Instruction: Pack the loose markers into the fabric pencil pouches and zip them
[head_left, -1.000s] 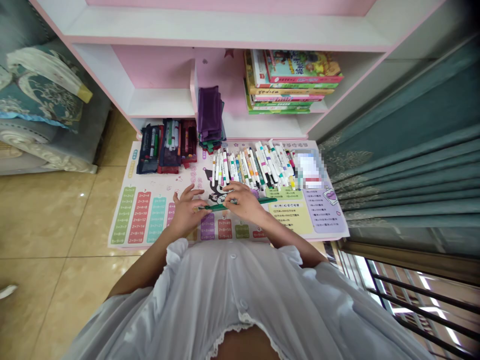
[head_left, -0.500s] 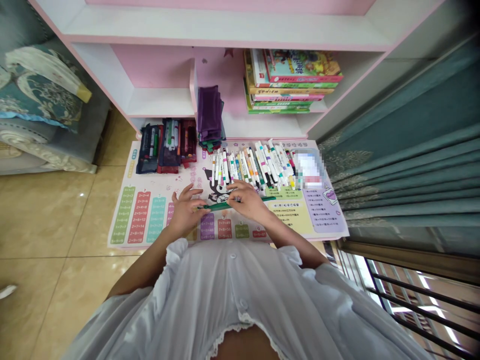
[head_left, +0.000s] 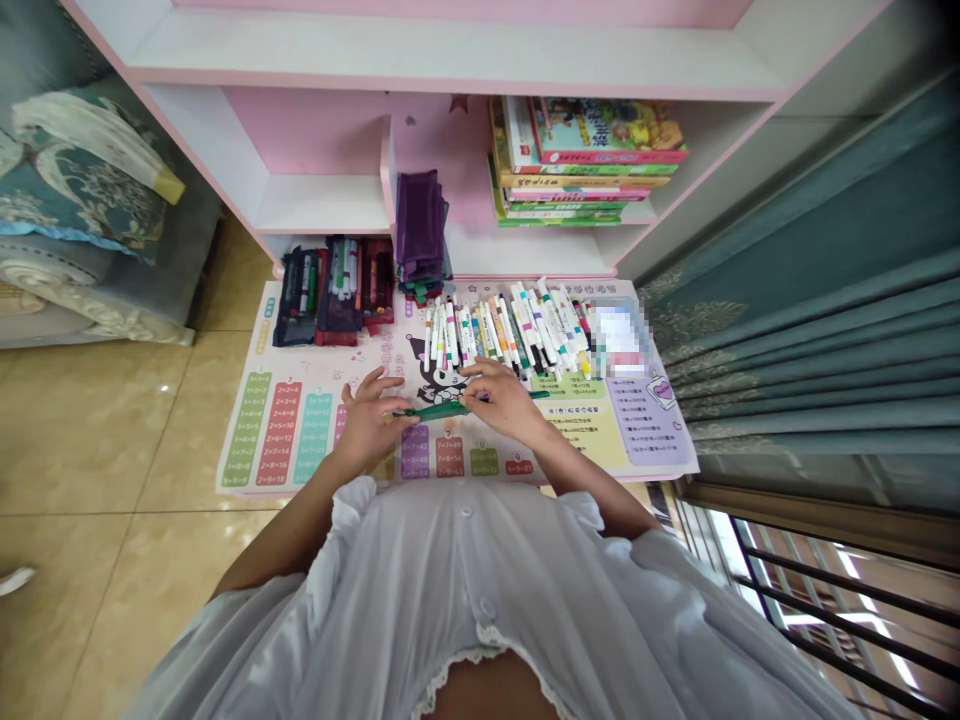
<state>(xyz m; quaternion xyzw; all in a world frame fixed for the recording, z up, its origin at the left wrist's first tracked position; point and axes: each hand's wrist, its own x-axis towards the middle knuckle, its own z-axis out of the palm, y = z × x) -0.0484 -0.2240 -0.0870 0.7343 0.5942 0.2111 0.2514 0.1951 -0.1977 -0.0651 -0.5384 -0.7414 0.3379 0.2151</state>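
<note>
Between my hands a dark green mesh pouch point(head_left: 442, 411) is stretched sideways, seen almost edge-on, just over the desk mat. My left hand point(head_left: 369, 415) pinches its left end between thumb and finger, with the other fingers spread. Further along its upper edge, my right hand point(head_left: 501, 400) grips it with bent fingers, and the pouch's right end shows beyond that hand. Just past my hands lies a wide row of white markers point(head_left: 510, 325) with coloured caps. What is inside the green pouch, if anything, cannot be seen.
At the back left lie filled pouches point(head_left: 337, 290) holding markers. Beside them a stack of purple and green pouches point(head_left: 418, 225) leans by the shelf divider. Books point(head_left: 585, 170) are piled on the shelf. A pixelated object point(head_left: 619, 338) sits right of the markers. Curtains point(head_left: 810, 270) hang at right.
My right hand has shifted slightly to the right along the green pouch. My left hand keeps its pinch at the left end, almost unmoved.
</note>
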